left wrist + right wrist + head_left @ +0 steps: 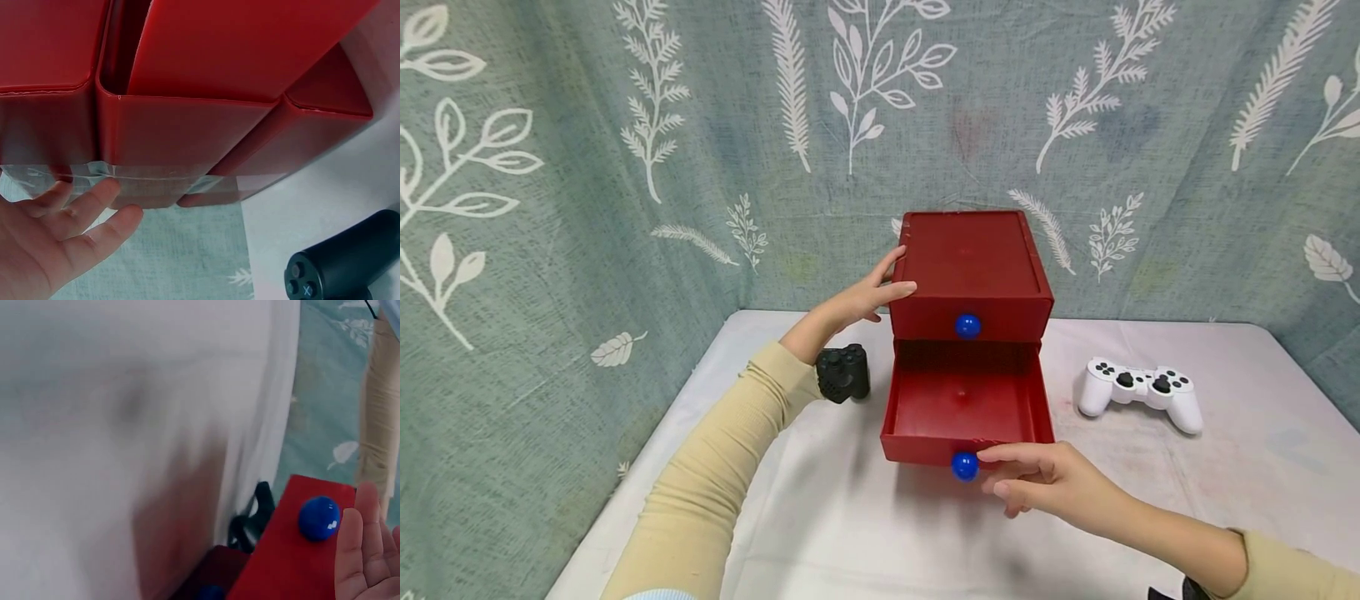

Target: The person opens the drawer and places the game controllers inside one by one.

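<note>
A boxy red plastic cabinet (966,254) is set on the white-covered desk (820,517), its flat-fronted red upper drawer (921,321) closed and its shallow, open-topped red lower drawer (962,408) pulled out to the front. The glossy blue ball-shaped knob (965,466) of the latter is found just left of the fingertips of the right hand (1056,483), the nearer one; nothing is gripped by it, its fingers being loosely extended. The sliding axis is directed front to back. The left hand (861,300) is held with fingers spread at the cabinet's upper left side, nothing grasped; whether contact is made there cannot be told. A black game controller (350,256) is placed left of the cabinet.
</note>
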The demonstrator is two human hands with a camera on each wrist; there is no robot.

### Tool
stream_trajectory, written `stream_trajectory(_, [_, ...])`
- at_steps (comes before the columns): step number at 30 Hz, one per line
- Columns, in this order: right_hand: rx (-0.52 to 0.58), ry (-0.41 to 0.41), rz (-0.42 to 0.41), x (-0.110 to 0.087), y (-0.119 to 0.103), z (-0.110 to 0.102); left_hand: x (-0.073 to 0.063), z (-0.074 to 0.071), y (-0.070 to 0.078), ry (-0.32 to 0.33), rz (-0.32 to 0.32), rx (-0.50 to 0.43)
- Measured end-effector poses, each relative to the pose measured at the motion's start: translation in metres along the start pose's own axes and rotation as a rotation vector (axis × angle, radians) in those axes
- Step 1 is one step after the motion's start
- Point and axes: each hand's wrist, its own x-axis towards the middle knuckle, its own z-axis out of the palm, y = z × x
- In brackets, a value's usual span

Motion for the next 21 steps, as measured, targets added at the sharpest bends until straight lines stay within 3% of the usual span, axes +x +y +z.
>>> stream_trajectory(7, [-0.018,0.033,-0.05,-0.001,-0.017,-0.016,0.001,-0.001,0.001,-0.001,-0.021,-0.006])
stream_trajectory(12, [-0.103,0.103,-0.128,-0.004,-0.026,-0.034,0.001,-0.001,0.001,0.011,-0.019,-0.001])
stream_trajectory(21, [-0.293,0.267,-0.043,-0.01,-0.035,-0.071,0.001,0.0,0.0,0.008,-0.01,0.003])
